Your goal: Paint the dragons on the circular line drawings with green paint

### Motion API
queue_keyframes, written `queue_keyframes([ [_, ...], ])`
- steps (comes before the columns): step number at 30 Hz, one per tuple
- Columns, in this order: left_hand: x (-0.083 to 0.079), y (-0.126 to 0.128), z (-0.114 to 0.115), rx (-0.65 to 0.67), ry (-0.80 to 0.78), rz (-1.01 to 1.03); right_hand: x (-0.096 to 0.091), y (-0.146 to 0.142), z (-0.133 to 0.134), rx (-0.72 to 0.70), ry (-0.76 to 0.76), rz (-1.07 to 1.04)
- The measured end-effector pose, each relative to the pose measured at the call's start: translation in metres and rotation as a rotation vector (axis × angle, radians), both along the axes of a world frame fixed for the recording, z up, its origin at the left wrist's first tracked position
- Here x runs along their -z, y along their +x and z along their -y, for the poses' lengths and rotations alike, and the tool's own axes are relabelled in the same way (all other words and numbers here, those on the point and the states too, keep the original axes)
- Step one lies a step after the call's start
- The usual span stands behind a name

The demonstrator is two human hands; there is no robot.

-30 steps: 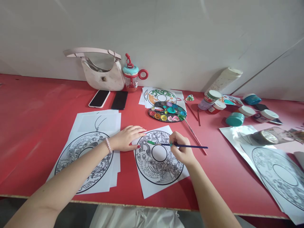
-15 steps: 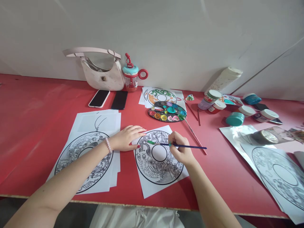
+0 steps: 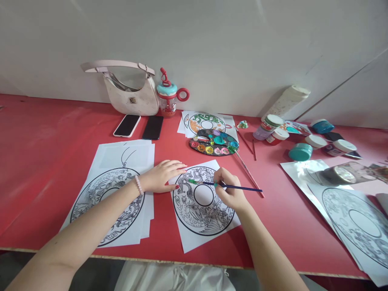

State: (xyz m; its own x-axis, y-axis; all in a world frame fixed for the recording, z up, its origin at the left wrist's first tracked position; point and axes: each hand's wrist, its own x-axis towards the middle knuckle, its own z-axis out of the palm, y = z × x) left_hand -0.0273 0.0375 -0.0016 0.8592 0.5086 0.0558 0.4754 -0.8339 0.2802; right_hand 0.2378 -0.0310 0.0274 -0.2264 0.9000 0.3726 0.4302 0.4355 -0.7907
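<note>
Fingers of the right hand pinch a paintbrush (left hand flat, outspread) over the drawing.

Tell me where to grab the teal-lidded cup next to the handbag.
Probably the red ring handle, coming from the right. It juts out sideways into open space, while the handbag crowds the left side of the cup and the wall is close behind it.

L hand flat, palm down; R hand pinching.
</note>
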Motion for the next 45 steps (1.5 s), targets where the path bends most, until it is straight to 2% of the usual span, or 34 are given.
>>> queue_keyframes([
  [8,0.0009,0.0002,0.0004,0.008,0.003,0.025,0.0009,-0.0004,0.0005,0.016,0.009,0.001],
  [15,-0.0016,0.0009,0.0011,0.011,0.0,0.03,0.0018,-0.0061,-0.0002,-0.06,0.037,0.069],
  [24,-0.0019,0.0012,0.0013,0.01,-0.002,0.038,0.0032,-0.0097,-0.0011,-0.073,0.003,0.11],
  [38,-0.0021,0.0015,0.0014,0.009,0.003,0.026,0.0066,-0.0082,-0.0016,-0.06,-0.003,0.11],
  [45,-0.001,0.0015,0.0009,0.016,0.01,0.035,0.0067,-0.0058,-0.0016,-0.043,-0.019,0.045],
])
